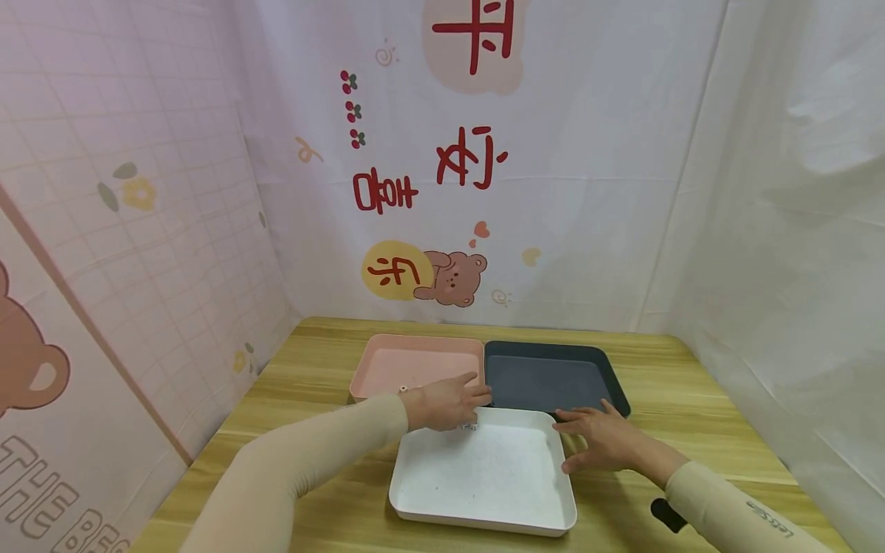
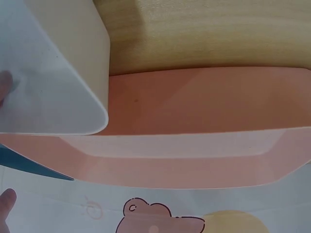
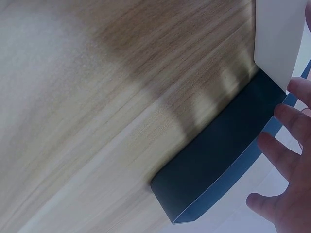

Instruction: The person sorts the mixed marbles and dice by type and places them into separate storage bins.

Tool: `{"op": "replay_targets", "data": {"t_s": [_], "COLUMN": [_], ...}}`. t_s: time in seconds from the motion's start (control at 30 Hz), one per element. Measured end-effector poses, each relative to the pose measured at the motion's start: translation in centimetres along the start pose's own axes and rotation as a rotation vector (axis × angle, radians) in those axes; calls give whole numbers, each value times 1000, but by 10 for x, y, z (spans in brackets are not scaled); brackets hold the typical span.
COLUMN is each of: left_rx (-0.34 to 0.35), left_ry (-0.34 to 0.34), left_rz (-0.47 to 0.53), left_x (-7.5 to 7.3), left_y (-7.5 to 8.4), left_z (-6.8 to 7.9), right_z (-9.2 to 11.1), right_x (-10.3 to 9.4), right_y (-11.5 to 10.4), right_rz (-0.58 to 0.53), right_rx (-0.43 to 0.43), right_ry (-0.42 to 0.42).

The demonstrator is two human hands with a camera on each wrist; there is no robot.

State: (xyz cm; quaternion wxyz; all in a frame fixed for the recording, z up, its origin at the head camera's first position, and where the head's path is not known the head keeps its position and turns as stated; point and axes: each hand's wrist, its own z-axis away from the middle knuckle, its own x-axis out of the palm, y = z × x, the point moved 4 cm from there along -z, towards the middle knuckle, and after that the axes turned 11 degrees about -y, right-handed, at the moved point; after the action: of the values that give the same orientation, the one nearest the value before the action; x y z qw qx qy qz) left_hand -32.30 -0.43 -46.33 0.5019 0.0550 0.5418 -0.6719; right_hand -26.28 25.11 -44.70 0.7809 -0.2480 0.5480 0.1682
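Note:
A white tray (image 1: 494, 476) lies nearest me, its far edge against a pink tray (image 1: 366, 372) and a dark blue tray (image 1: 553, 380). My left hand (image 1: 449, 403) reaches over the white tray's far left corner. Small black-and-white pieces (image 1: 469, 425) show beneath it, too small to identify. In the left wrist view its thumb (image 2: 5, 85) and a finger (image 2: 7, 203) are apart, and the rest is out of frame. At the white tray's right far corner is my right hand (image 1: 604, 438), fingers spread; whether they touch the rim I cannot tell.
Small pale bits (image 1: 404, 389) are in the pink tray beside my left wrist. On the wooden table (image 1: 691, 430), a black object (image 1: 667, 514) shows by my right forearm. A printed curtain (image 1: 574, 192) hangs behind the table, with more cloth at both sides.

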Motion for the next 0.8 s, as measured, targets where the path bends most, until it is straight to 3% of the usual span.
{"op": "replay_targets", "data": {"t_s": [0.2, 0.47, 0.8], "left_rx": [15, 35, 22], "left_ry": [23, 16, 24], "left_rz": [24, -65, 4], "left_x": [-2, -6, -9], "left_y": [2, 6, 0], "left_z": [-2, -2, 2], "right_z": [0, 0, -1], "right_x": [0, 0, 1], "right_y": [1, 0, 2], "right_rz": [10, 6, -1], "right_rx": [-7, -4, 8], "right_ry": [10, 11, 3]}}
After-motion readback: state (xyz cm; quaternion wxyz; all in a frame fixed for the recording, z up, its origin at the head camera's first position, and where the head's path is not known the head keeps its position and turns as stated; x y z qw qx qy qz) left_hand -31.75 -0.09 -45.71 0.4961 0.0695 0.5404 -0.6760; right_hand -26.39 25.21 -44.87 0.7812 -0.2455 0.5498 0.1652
